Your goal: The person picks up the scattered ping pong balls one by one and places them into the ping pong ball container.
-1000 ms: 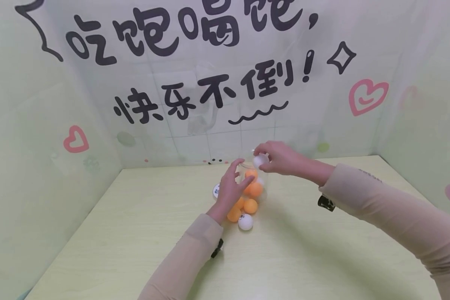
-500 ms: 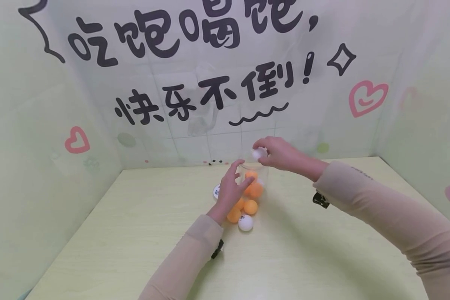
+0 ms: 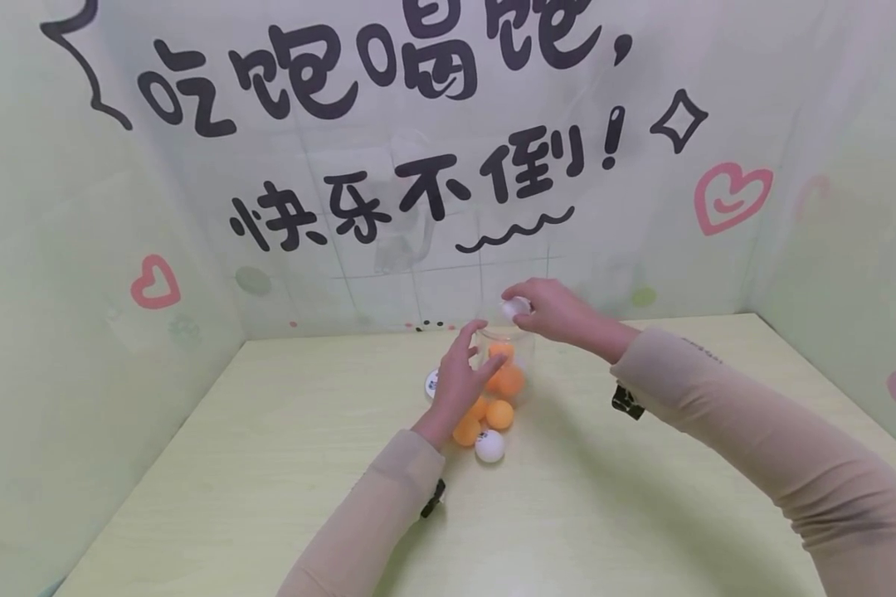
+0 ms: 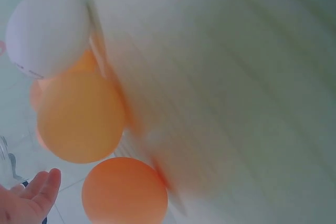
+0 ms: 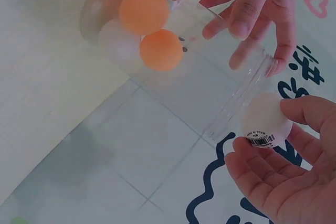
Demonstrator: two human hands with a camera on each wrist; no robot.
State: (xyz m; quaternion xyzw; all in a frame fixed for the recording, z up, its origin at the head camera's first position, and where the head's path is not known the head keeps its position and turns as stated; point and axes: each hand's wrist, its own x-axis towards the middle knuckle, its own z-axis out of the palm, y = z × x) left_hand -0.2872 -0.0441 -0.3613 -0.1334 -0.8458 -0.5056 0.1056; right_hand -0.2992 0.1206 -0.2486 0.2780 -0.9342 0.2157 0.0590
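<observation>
My left hand (image 3: 463,373) holds a clear jar (image 5: 194,85), its thumb and fingers spread around the side near the rim. Orange ping-pong balls (image 3: 509,381) and a white ping-pong ball (image 5: 119,39) lie at the jar's bottom. In my right hand (image 3: 563,311), another white ping-pong ball (image 5: 266,120) is pinched between thumb and fingertips, right at the jar's mouth. Printed text and a barcode show on it. The left wrist view catches loose orange balls (image 4: 81,116) and a white ball (image 4: 50,32) up close.
In front of the jar, orange balls (image 3: 499,414) and a white ball (image 3: 489,446) rest on the pale wooden table (image 3: 306,464). A white printed round piece (image 3: 432,385) lies left of the jar, partly behind the left hand. A lettered wall covering (image 3: 284,282) stands behind.
The right hand has risen slightly and shifted left with the white ping-pong ball, from beside the jar's rim to over its mouth. The left hand has stayed on the jar.
</observation>
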